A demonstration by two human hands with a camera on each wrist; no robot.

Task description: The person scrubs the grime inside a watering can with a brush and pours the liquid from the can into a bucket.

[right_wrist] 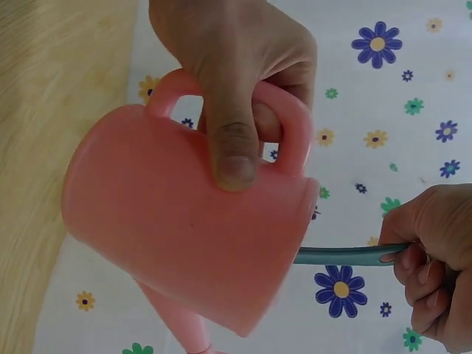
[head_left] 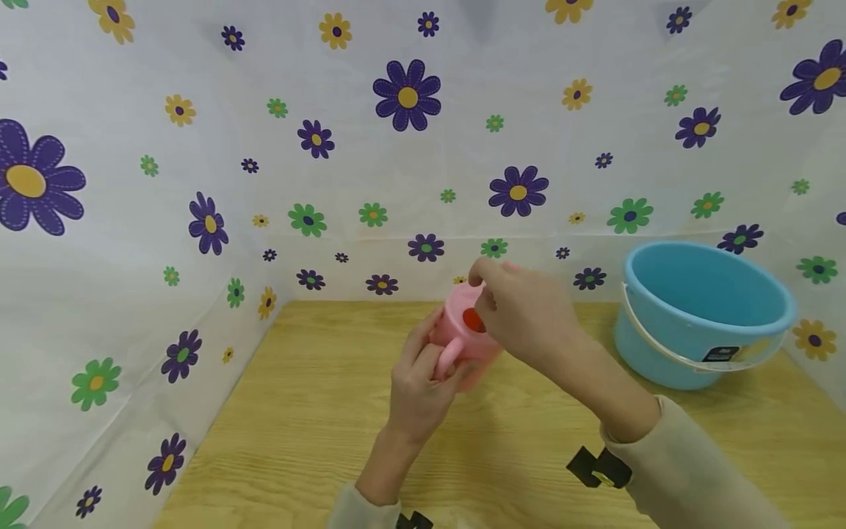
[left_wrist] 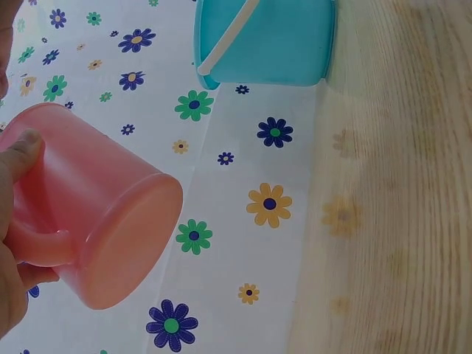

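Watering can (right_wrist: 184, 236), pink, left of the blue bucket (head_left: 694, 334), tilted above the table (head_left: 317, 389); left hand (head_left: 423, 382) grips its handle (right_wrist: 296, 136); right hand (head_left: 532, 312) holds a teal rod (right_wrist: 346, 256), far end hidden by the can; I judge it light, stiff, slightly slippery plastic; hold by the handle.

No readable text.
The black rectangular label (head_left: 721, 354) on the round light-blue plastic bucket (head_left: 681, 334) is too small to read.
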